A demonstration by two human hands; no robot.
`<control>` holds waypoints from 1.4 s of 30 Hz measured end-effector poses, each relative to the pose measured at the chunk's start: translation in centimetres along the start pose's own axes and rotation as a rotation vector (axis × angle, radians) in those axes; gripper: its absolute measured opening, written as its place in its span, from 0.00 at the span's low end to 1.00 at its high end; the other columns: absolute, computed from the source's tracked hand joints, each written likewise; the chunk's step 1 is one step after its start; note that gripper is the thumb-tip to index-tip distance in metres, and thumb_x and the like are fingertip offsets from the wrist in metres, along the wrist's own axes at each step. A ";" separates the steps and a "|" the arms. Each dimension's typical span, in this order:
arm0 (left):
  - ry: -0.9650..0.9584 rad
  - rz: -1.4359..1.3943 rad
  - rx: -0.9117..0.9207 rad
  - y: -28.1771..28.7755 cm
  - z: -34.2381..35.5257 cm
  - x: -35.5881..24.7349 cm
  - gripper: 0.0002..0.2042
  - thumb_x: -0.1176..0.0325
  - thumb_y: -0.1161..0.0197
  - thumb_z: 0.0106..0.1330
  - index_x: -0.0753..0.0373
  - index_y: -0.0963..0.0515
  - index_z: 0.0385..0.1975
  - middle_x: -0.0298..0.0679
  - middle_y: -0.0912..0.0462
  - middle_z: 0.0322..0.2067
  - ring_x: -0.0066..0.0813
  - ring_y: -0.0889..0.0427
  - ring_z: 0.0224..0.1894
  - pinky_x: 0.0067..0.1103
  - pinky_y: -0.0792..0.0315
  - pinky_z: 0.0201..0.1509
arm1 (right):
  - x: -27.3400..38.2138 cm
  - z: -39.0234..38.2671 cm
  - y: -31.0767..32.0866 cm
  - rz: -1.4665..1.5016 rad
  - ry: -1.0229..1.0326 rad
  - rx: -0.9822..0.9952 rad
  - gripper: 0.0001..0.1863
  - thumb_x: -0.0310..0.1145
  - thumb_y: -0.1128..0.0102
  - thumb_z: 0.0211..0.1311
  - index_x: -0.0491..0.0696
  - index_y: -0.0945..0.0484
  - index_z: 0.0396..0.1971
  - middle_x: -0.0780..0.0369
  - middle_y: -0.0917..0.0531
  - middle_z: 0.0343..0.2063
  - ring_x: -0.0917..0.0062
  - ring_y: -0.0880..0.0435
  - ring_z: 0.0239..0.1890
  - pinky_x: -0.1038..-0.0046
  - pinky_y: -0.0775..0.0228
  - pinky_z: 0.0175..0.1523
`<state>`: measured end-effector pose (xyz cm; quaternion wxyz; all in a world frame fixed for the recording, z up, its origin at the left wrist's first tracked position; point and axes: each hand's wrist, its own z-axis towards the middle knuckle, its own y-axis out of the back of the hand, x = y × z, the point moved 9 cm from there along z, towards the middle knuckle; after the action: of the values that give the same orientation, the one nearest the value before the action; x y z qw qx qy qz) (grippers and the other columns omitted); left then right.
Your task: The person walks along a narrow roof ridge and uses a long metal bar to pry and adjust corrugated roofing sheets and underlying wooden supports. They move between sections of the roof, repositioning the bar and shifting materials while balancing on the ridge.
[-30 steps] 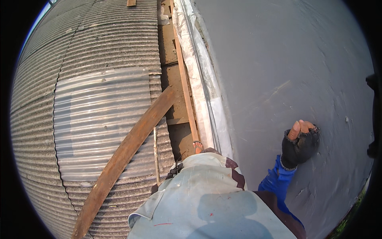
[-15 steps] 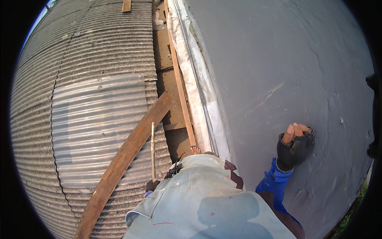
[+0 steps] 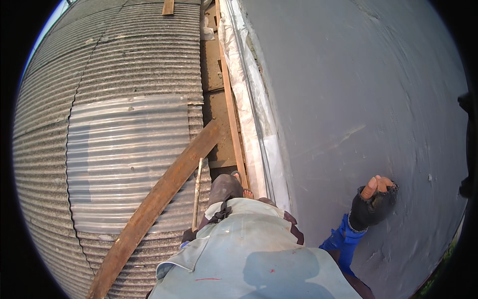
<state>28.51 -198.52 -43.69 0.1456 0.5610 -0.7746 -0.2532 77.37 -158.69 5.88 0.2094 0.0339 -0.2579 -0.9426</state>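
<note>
My left hand (image 3: 189, 235), in a dark glove, is mostly hidden beside my light-blue garment. It is closed round the lower end of a thin, pale stick (image 3: 197, 193), which stands up from it, leaning slightly right. My right hand (image 3: 373, 205), in a black fingerless glove with a blue sleeve, lies against a large smooth grey surface (image 3: 328, 99). Its bare fingertips are curled in and pressed together; what they hold, if anything, is hidden.
Corrugated roofing (image 3: 144, 65) with a translucent panel (image 3: 129, 164) spans the left. A wide brown plank (image 3: 159, 199) lies across it diagonally. A narrow wooden strip (image 3: 230, 99) and white sheeting (image 3: 244, 94) run along the gap by the grey surface. My foot (image 3: 248, 194) is in that gap.
A bent knee and a second foot have come into view ahead of my garment. The stick leans further right. My right hand sits a little lower in the picture, still by the grey surface.
</note>
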 end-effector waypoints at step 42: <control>-0.062 -0.408 -0.232 36.9 19.4 -41.2 0.20 0.52 0.33 0.53 0.67 0.18 0.30 0.51 0.18 0.23 0.43 0.19 0.27 0.35 0.29 0.33 | 0.3 30.7 -49.3 0.327 -0.403 -0.432 0.31 0.56 0.51 0.69 0.37 0.23 0.34 0.61 0.25 0.29 0.75 0.26 0.30 0.74 0.31 0.36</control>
<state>2.78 -146.31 -36.91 0.1310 0.6774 -0.6149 -0.3820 53.23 -105.93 7.77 0.3050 -0.2403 -0.0905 -0.9171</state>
